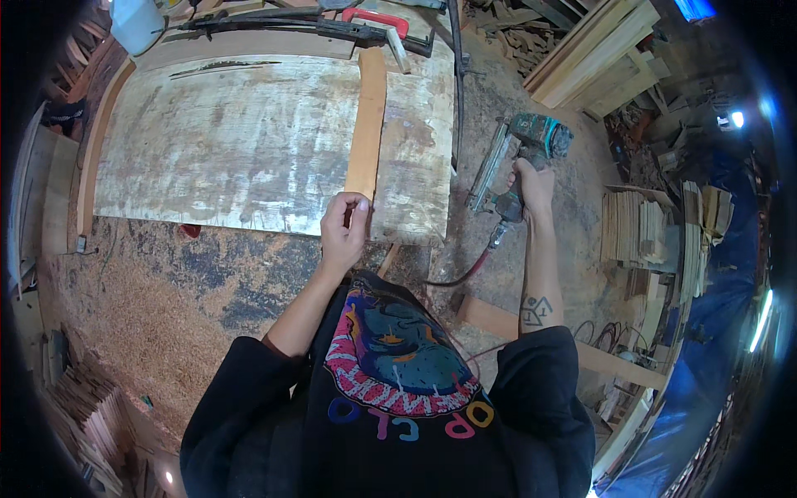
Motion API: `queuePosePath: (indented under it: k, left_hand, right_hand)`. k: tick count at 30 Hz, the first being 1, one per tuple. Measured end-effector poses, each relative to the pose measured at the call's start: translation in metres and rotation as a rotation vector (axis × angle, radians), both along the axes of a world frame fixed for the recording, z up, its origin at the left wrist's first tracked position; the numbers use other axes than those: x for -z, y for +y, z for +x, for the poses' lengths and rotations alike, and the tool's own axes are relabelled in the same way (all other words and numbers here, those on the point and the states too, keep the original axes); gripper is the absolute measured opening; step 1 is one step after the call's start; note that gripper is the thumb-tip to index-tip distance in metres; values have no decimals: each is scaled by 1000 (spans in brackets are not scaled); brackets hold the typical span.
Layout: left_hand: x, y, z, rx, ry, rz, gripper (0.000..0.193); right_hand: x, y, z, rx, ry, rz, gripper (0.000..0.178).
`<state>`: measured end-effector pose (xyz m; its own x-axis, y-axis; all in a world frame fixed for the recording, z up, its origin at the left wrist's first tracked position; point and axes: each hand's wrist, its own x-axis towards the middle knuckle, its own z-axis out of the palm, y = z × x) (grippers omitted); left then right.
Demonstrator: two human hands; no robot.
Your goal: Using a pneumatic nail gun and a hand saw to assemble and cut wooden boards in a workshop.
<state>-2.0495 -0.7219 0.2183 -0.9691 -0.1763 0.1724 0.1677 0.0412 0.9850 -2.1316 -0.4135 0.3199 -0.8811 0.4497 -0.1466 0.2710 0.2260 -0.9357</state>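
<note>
A slightly curved, reddish-brown wooden strip (368, 124) lies across the paint-stained plywood worktable (216, 158), running from its far side to its near edge. At the strip's near end, the thumb and fingers of my left hand (342, 232) are closed on it, covering that end. Off to the right, away from the table, my right hand (535, 184) is wrapped around the handle of a teal and black nail gun (540, 133). Its slanted magazine (490, 166) points toward the table, and a dark red air hose (481, 264) hangs from the handle.
Black bar clamps (332, 29) and a red clamp (378, 18) lie along the table's far side, near a whitish jug (137, 25). Stacked boards (594, 54) stand at far right. Sawdust (158, 307) covers the floor; a loose board (490, 317) lies near my right forearm.
</note>
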Motion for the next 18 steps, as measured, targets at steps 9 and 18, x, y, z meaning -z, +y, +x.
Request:
queuePosePath:
  k: [9, 18]
  left_hand:
    - [0, 2, 0, 33, 2, -34, 14]
    - [8, -4, 8, 66, -73, 79, 12]
  right_hand:
    - [-29, -16, 17, -102, -41, -22, 9]
    - [-24, -54, -17, -413, -319, 150, 8]
